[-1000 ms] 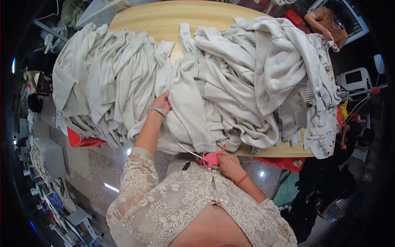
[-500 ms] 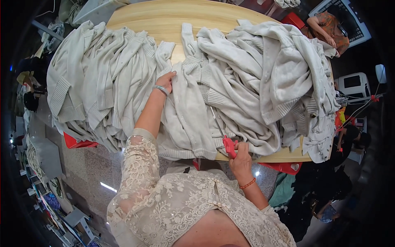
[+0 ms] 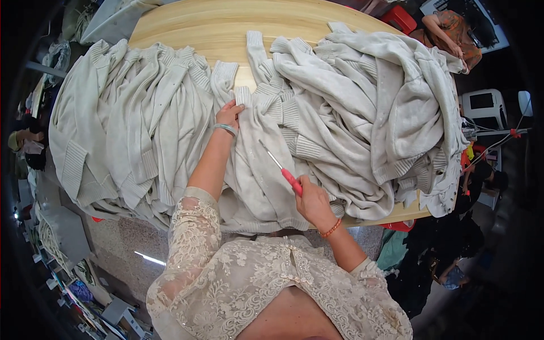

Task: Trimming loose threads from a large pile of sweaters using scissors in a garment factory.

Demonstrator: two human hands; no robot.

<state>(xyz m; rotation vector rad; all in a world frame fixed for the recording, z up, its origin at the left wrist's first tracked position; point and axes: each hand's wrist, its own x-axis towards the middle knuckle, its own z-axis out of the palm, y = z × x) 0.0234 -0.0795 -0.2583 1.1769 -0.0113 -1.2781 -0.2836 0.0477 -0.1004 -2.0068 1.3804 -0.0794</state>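
Observation:
A light grey knitted sweater [image 3: 262, 170] lies spread in front of me, between two heaps of similar knitwear. My left hand [image 3: 229, 115] pinches the sweater's upper edge beside a ribbed cuff, fingers closed on the cloth. In my right hand [image 3: 314, 202] is a pair of scissors [image 3: 292, 181] with red handles. Its thin metal blades point up and left over the sweater's middle, and look closed together. Whether the tips touch the cloth I cannot tell.
Folded grey sweaters [image 3: 130, 119] pile on the left, and a bigger heap [image 3: 374, 113] covers the right. Both lie on a pale wooden table [image 3: 226, 25]. Another person [image 3: 453, 42] is at the far right, near a white machine [image 3: 483, 110]. A red stool [image 3: 399, 20] stands behind the table.
My right hand has brought the scissors up and left, from the table's near edge to over the sweater. My left hand keeps its hold, while the whole view has shifted slightly.

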